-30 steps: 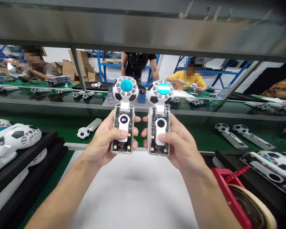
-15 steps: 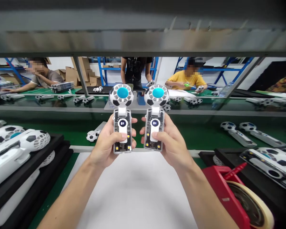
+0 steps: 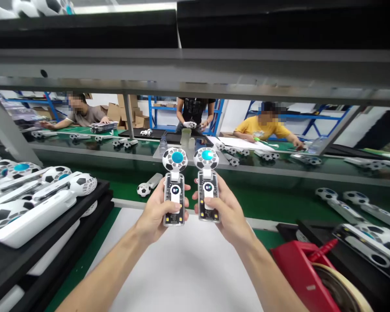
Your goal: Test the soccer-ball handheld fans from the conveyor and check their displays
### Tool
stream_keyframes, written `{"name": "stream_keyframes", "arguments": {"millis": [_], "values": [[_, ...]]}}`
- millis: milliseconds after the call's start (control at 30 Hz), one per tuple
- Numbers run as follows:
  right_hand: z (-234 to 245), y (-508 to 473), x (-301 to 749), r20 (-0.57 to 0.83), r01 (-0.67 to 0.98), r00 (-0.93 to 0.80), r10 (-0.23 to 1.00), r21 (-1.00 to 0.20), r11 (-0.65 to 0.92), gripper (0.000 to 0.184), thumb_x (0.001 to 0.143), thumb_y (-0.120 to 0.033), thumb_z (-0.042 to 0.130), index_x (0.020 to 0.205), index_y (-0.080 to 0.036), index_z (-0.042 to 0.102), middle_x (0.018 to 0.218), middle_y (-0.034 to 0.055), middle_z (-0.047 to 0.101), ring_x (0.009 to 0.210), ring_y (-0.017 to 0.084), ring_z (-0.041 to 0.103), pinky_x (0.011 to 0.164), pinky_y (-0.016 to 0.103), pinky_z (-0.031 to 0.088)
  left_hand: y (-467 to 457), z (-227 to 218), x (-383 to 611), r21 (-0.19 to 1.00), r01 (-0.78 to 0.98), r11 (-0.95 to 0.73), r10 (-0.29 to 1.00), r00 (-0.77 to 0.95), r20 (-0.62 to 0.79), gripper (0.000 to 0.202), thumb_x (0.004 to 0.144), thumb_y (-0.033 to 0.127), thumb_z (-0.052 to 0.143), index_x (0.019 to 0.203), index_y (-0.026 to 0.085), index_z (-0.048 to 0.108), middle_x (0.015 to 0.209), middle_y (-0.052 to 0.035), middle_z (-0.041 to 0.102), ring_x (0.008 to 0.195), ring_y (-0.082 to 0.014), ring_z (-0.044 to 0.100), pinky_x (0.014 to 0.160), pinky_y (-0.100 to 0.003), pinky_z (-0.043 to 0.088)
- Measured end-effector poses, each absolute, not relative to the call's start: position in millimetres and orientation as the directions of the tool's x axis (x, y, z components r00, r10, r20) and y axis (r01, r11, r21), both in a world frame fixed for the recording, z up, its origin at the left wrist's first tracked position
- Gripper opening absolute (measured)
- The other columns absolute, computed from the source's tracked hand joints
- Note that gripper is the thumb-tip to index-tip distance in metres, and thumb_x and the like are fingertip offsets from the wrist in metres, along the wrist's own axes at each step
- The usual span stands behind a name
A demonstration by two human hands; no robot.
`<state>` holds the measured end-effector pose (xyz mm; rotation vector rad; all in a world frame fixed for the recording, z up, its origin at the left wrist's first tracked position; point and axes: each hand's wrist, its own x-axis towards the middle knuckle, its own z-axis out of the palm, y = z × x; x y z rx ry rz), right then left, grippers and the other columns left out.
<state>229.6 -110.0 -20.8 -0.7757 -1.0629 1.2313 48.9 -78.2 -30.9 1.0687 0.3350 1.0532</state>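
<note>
My left hand (image 3: 156, 212) is wrapped round a handheld fan (image 3: 174, 195) with a football-patterned head, a blue centre disc and a clear-fronted handle showing a circuit board. Its thumb presses on the white strip below the small lit round display. In the same way my right hand (image 3: 226, 206) grips a matching handheld fan (image 3: 208, 195), thumb on its white strip. Both fans stand upright side by side with a narrow gap between them, over the white sheet (image 3: 182, 268). The fingers behind the handles are partly hidden.
Black trays (image 3: 94, 195) with many similar fans are stacked at the left. A red tape dispenser (image 3: 295, 264) stands at the right, by another tray. One fan (image 3: 144, 189) lies on the green belt (image 3: 263, 195). A shelf bar (image 3: 195, 71) crosses above; co-workers sit and stand opposite.
My view has tilted up and shifted left, so the fans and hands appear lower and smaller. Both grips stay the same. The display marks look different. Across the belt, a yellow-sleeved arm now reaches out right.
</note>
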Motion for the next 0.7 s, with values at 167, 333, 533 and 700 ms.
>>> {"name": "stream_keyframes", "arguments": {"millis": [167,333,533,700], "values": [[-15.4,-111.0,219.4,0.289,-0.372,-0.062,0.955,-0.895,0.246,0.079,0.083,-0.026,0.070,0.150,-0.031,0.030,0.109,0.0053,0.064,0.086,0.020,0.065,0.070,0.034,0.057,-79.8,-24.1,46.6,0.839,-0.539,0.069,0.789,0.545,0.285,0.042,0.077,0.014,0.069,0.116,0.020,0.054,0.087,-0.0043,0.066,0.067,-0.0158,0.063,0.063,-0.031,0.051],[-20.6,-117.2,219.2,0.256,-0.342,-0.045,0.966,-0.912,0.226,0.073,0.086,-0.030,0.070,0.149,-0.034,0.033,0.130,0.0077,0.059,0.104,0.024,0.065,0.078,0.035,0.056,-84.2,-21.3,43.1,0.834,-0.533,0.141,0.777,0.582,0.241,0.044,0.076,0.017,0.071,0.115,0.021,0.052,0.085,-0.0035,0.066,0.063,-0.0159,0.064,0.060,-0.028,0.049],[-19.1,-114.1,221.9,0.198,-0.339,-0.070,0.978,-0.927,0.164,0.076,0.086,-0.030,0.070,0.151,-0.034,0.030,0.123,0.0075,0.061,0.100,0.023,0.064,0.074,0.035,0.057,-82.0,-17.5,40.7,0.823,-0.544,0.162,0.787,0.575,0.224,0.044,0.075,0.020,0.074,0.114,0.021,0.055,0.084,-0.0033,0.065,0.064,-0.0166,0.065,0.061,-0.029,0.049],[-19.8,-112.3,216.6,0.244,-0.305,0.030,0.969,-0.921,0.241,0.070,0.081,-0.030,0.074,0.143,-0.033,0.040,0.126,0.0063,0.061,0.089,0.019,0.064,0.069,0.031,0.057,-82.3,-18.4,39.6,0.852,-0.516,0.089,0.812,0.534,0.238,0.043,0.078,0.034,0.075,0.114,0.022,0.055,0.086,-0.0032,0.066,0.068,-0.0174,0.065,0.062,-0.029,0.050]]}}
